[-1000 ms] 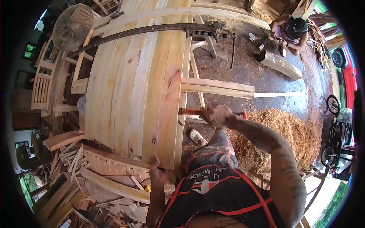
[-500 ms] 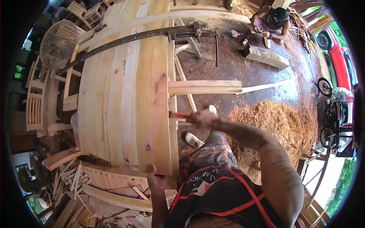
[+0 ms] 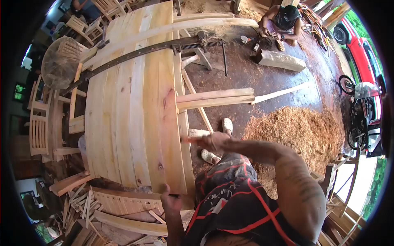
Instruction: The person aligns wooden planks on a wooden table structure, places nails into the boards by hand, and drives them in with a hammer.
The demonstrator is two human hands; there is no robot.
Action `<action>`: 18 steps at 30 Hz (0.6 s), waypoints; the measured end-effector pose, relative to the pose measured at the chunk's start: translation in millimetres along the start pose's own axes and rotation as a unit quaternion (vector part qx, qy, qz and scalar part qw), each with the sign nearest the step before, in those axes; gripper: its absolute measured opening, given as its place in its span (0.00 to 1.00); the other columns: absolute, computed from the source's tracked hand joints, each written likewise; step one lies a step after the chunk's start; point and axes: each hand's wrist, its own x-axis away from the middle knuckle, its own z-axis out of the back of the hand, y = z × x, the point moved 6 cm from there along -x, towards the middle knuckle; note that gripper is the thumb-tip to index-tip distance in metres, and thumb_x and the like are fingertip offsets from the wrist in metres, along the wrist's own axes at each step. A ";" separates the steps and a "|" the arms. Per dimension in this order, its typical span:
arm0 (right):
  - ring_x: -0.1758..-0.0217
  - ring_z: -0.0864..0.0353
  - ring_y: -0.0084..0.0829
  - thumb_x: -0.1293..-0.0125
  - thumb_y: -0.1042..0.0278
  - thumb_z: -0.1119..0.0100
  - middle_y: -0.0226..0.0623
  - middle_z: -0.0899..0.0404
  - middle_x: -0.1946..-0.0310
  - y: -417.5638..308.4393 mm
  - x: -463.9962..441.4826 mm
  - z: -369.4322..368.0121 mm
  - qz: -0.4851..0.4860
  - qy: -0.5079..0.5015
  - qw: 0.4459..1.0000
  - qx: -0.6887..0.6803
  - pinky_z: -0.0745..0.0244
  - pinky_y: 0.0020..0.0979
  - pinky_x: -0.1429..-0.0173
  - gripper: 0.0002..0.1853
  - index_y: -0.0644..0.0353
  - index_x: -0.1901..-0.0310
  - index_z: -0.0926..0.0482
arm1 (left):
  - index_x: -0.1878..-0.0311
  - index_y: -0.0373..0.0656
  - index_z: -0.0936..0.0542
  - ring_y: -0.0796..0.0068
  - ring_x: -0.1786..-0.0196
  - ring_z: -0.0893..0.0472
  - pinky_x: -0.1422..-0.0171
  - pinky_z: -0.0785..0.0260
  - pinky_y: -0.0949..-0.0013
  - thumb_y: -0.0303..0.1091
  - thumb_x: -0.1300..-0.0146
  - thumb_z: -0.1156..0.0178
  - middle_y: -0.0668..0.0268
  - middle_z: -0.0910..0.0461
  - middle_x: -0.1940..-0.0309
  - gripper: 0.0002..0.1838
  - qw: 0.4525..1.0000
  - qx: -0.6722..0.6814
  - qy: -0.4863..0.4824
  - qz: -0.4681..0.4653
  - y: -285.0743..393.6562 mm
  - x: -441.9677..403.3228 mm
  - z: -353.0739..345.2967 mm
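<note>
A wide panel of pale planks (image 3: 135, 106) lies in front of me, with a long metal bar clamp (image 3: 139, 53) across its far part. My left hand (image 3: 170, 200) grips the near end of the outermost plank (image 3: 166, 135), thumb on top and the other fingers mostly hidden beneath. Closed around an orange-handled tool (image 3: 192, 140), my right hand (image 3: 215, 142) is at the plank's right edge. Motion blur hides the tool's kind and whether it touches the wood.
Wood shavings (image 3: 291, 141) are heaped on the floor at right. Two long wood strips (image 3: 217, 97) jut out from the panel's side. A co-worker (image 3: 283, 24) crouches at far right near a squared timber (image 3: 281, 60). A fan (image 3: 61, 62) and wooden chairs (image 3: 39, 127) stand left.
My right hand has moved along the plank's edge toward my body with the tool. My left hand keeps its hold on the plank's end. The whole view has shifted slightly.
</note>
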 end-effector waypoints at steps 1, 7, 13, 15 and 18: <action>0.57 0.13 0.50 0.25 0.38 0.57 0.51 0.14 0.57 -18.6 11.3 -4.9 0.084 -0.009 0.995 0.053 0.18 0.50 0.54 0.29 0.58 0.47 0.20 | 0.39 0.46 0.25 0.67 0.53 0.17 0.58 0.24 0.60 0.46 0.32 0.36 0.65 0.17 0.51 0.22 1.000 -0.002 -0.018 0.008 -0.6 -8.1 19.5; 0.62 0.13 0.50 0.26 0.38 0.54 0.50 0.15 0.62 -17.8 23.7 -26.3 0.228 -0.105 0.944 0.214 0.20 0.50 0.63 0.26 0.55 0.51 0.20 | 0.33 0.45 0.29 0.58 0.45 0.18 0.45 0.21 0.49 0.44 0.31 0.37 0.61 0.19 0.43 0.27 0.996 -0.002 -0.077 0.039 -4.3 -10.9 13.3; 0.66 0.14 0.52 0.28 0.37 0.52 0.49 0.15 0.68 18.3 -25.2 -15.3 0.067 0.178 0.981 -0.028 0.20 0.50 0.67 0.25 0.54 0.58 0.20 | 0.35 0.43 0.27 0.59 0.44 0.18 0.40 0.22 0.51 0.41 0.31 0.37 0.61 0.19 0.44 0.25 0.998 0.031 -0.045 0.019 -7.9 5.5 3.3; 0.66 0.14 0.52 0.28 0.38 0.51 0.48 0.15 0.69 -2.0 -14.5 -38.8 0.125 0.105 0.986 -0.044 0.20 0.50 0.64 0.25 0.55 0.60 0.21 | 0.36 0.43 0.26 0.61 0.43 0.18 0.39 0.23 0.54 0.38 0.31 0.36 0.62 0.18 0.46 0.23 0.998 0.052 -0.026 0.006 -6.1 -1.2 18.2; 0.55 0.15 0.52 0.26 0.39 0.56 0.47 0.17 0.63 -16.6 6.5 -66.0 0.193 0.017 0.978 0.075 0.19 0.48 0.57 0.25 0.53 0.56 0.20 | 0.40 0.44 0.24 0.65 0.49 0.17 0.47 0.22 0.61 0.38 0.31 0.36 0.65 0.17 0.50 0.20 0.997 0.012 -0.055 0.046 0.6 -15.3 39.2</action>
